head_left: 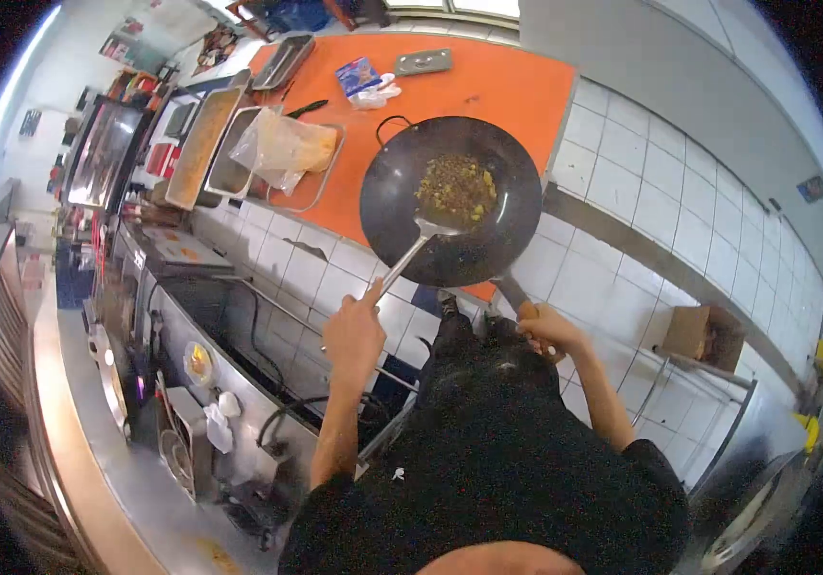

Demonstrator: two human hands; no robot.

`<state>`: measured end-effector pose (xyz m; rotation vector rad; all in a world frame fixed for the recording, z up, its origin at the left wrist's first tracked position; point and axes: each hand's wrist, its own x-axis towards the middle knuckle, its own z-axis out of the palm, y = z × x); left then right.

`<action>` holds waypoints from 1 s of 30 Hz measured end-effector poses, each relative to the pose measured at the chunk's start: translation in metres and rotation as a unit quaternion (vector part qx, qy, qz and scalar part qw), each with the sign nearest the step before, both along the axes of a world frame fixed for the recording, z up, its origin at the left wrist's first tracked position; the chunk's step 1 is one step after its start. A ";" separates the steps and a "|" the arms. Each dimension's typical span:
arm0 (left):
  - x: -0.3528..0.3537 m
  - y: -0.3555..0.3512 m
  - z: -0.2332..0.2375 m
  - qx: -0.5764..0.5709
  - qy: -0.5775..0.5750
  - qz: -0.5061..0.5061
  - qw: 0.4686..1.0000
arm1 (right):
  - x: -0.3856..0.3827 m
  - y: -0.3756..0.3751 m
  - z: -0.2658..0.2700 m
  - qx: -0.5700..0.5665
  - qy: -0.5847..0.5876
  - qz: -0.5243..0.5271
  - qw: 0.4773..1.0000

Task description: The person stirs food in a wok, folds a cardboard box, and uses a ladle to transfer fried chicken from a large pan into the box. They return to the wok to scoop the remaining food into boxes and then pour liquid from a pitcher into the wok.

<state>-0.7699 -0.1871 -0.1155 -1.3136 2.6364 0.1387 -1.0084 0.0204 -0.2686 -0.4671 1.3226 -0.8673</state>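
Observation:
My right hand [547, 329] is wrapped round the handle of a large dark wok [387, 206], which I hold in front of my body and which overlaps the edge of the orange table. A brown, crumbly food with yellow bits [456, 185] lies in the middle of the wok. In my left hand [354, 331] is the long metal handle of a spatula [400, 268]. Its blade dips into the wok, at the near edge of the food. A second, loop-shaped handle shows at the wok's far rim.
On the orange table [507, 84] are a steel lid [423, 61], a blue packet [358, 77], and a clear plastic bag [263, 144] on a tray. A steel cooking counter [181, 316] runs along the left. A cardboard box [704, 335] stands at the right.

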 end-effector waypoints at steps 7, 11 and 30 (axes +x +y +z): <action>0.023 0.039 -0.010 0.009 0.053 0.081 0.995 | 0.001 -0.002 -0.006 0.009 -0.015 -0.005 1.000; 0.050 0.051 -0.090 0.050 0.142 0.106 0.983 | 0.003 -0.007 0.000 0.052 -0.009 0.014 0.999; 0.093 0.100 -0.087 0.160 0.289 0.248 0.911 | -0.008 -0.004 -0.016 0.051 -0.065 -0.009 0.997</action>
